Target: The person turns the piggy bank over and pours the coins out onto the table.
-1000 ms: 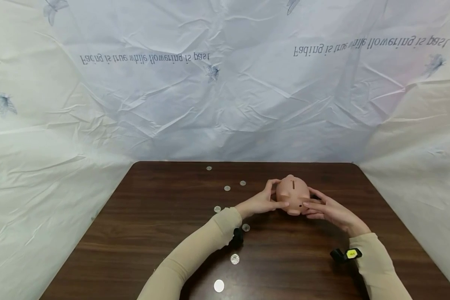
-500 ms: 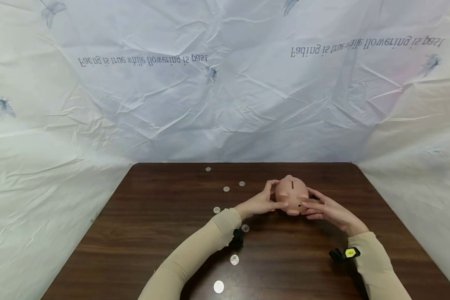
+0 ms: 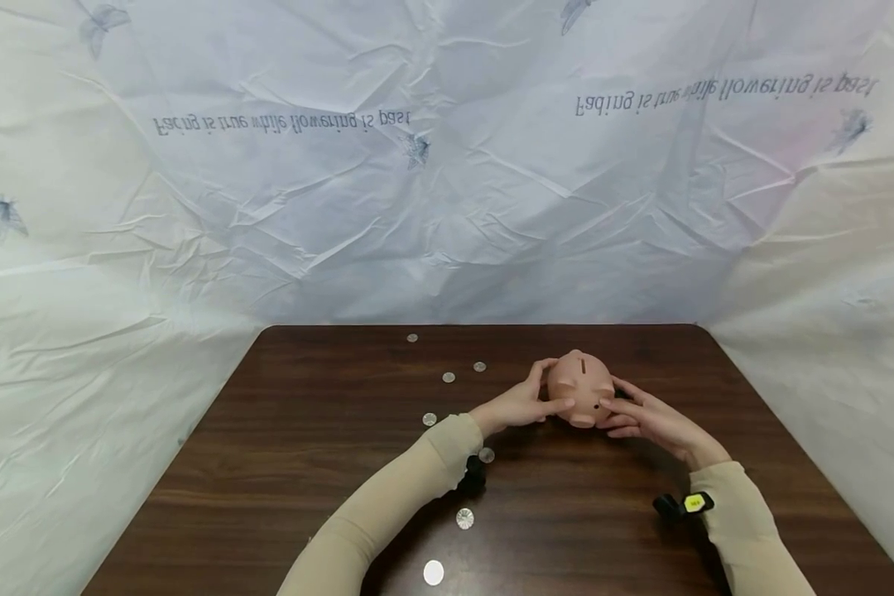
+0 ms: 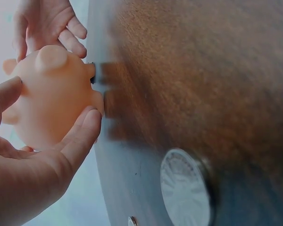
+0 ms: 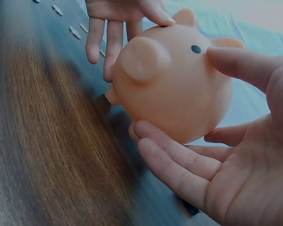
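Together, both hands, left hand (image 3: pixel 519 404) and right hand (image 3: pixel 644 419), cup the smooth, rounded pink piggy bank (image 3: pixel 581 387) on the woodgrain table (image 3: pixel 283 463).

Piggy bank (image 3: pixel 581 386) marginally turned.

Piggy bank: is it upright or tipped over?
Upright: the piggy bank stands on the table, coin slot on top, between both hands.

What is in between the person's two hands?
A pink piggy bank. The left hand holds one side and the right hand the other, fingers touching it. The head view shows this best.
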A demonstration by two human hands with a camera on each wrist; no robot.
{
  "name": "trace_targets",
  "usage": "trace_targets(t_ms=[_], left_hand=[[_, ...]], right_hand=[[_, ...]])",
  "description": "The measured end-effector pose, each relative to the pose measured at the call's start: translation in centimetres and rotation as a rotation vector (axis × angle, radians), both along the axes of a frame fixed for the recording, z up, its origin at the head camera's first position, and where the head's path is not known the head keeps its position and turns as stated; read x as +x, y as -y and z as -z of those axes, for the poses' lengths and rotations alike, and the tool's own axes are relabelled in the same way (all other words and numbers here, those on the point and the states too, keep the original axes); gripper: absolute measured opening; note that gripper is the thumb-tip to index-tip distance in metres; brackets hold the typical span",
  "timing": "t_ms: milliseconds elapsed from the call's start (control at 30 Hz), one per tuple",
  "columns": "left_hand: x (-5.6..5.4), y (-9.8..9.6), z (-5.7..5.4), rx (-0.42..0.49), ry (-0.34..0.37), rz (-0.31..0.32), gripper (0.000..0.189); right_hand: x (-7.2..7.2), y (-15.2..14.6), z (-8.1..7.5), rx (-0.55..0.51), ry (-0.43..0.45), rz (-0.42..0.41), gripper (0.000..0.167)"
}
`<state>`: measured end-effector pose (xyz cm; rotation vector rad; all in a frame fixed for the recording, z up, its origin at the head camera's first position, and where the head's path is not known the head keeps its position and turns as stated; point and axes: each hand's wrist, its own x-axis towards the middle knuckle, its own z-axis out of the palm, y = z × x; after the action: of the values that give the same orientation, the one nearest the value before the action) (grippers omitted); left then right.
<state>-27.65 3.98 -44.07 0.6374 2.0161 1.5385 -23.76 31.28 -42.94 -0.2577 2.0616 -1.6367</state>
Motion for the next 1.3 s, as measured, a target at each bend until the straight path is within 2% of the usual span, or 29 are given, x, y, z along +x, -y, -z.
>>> trace_targets(t_ms=[200, 500, 633, 800, 1000, 1300], left_hand=[[0.0, -0.3, 0.1, -0.021, -0.019, -0.006, 0.077], [0.5, -0.5, -0.2, -0.066, -0.036, -0.045, 0.08], [0.6, -0.7, -0.3, -0.081, -0.044, -0.058, 0.081], [0.8, -0.9, -0.2, -0.132, -0.089, -0.076, 0.082], [1.0, -1.0, -0.4, -0.154, -0.122, -0.068, 0.082], [1.0, -1.0, -0.4, -0.165, -0.129, -0.068, 0.081]], right_hand=[[-0.1, -0.2, 0.3, -0.007, 0.016, 0.006, 0.086], [-0.3, 0.1, 0.8, -0.054, -0.01, -0.041, 0.079], [-0.4, 0.0, 0.9, -0.046, -0.022, -0.041, 0.077], [-0.5, -0.1, 0.8, -0.024, -0.033, -0.045, 0.076], [-0.5, 0.1, 0.6, -0.001, -0.038, -0.044, 0.077], [-0.4, 0.4, 0.5, 0.012, -0.031, -0.018, 0.076]])
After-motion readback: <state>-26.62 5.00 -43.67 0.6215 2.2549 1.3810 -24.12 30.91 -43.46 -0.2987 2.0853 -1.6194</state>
